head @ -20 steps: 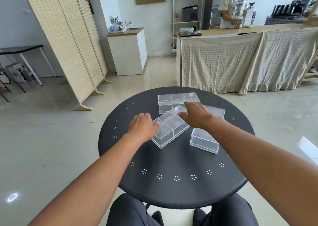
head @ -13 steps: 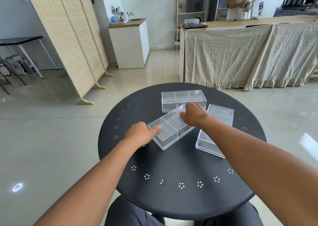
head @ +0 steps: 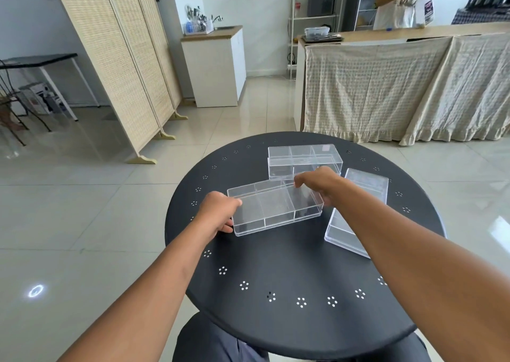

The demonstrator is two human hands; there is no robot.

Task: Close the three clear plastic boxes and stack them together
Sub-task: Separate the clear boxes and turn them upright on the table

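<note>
Three clear plastic boxes sat on the round black table [head: 276,320], and both hands were on one of them. The near box [head: 276,210] lay toward the middle of the tabletop, long side running roughly nine to three o'clock, its inner dividers showing through the lid. The left hand [head: 218,212] clasped its nine o'clock end, fingers curled around the short wall, thumb on top. The right hand [head: 320,185] gripped the opposite end, fingers hooked over the far corner at about one o'clock (whether the box was lifted clear of the table or resting on it, I could not tell).

At twelve o'clock from it stood the far box [head: 303,159], also partitioned, lid down, its near edge just behind the right hand's knuckles. At three o'clock lay the right-side box [head: 358,212], angled so its length ran from the far rim toward the person, partly hidden under the right forearm.

Beyond the table, a woven folding screen [head: 116,58] stood at ten o'clock and a cloth-draped counter [head: 400,86] at one o'clock, with another person [head: 400,0] standing behind it.
</note>
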